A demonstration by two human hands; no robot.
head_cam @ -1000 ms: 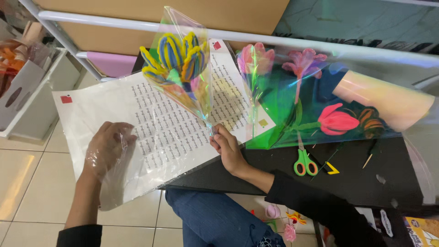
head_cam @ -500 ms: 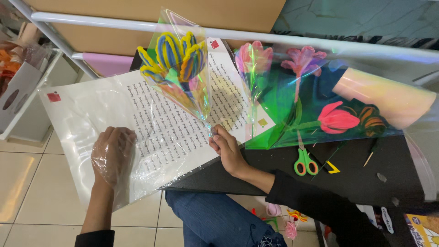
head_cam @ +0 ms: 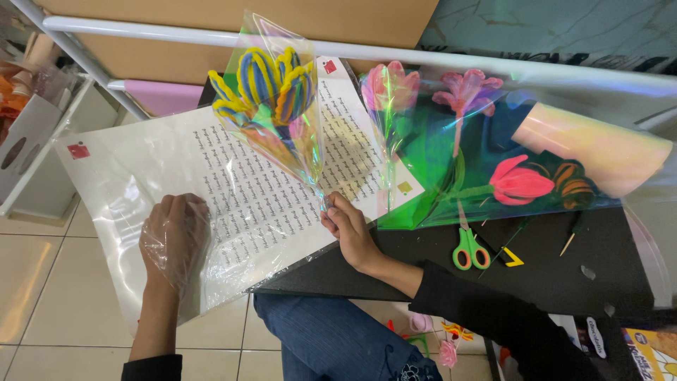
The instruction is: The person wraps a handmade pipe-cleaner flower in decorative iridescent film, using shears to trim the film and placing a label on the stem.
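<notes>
My right hand [head_cam: 350,231] grips the stem of a yellow and blue pipe-cleaner flower bunch [head_cam: 266,92] wrapped in a clear cellophane cone, held upright over a white wrapping sheet with printed script [head_cam: 240,190]. My left hand [head_cam: 175,240] lies under the sheet's transparent lower-left part, pressing or lifting it from beneath, fingers curled. The sheet overhangs the left edge of the black table [head_cam: 564,275].
A pink flower in cellophane [head_cam: 388,92], loose pink flowers [head_cam: 518,182] on iridescent film, green-handled scissors [head_cam: 469,248], a yellow clip and small sticks lie on the table. A white rail [head_cam: 352,51] runs across the back. Tiled floor and my denim knee sit below.
My left hand slid right and toward me beneath the clear sheet. The bunch in my right hand stayed nearly still.
</notes>
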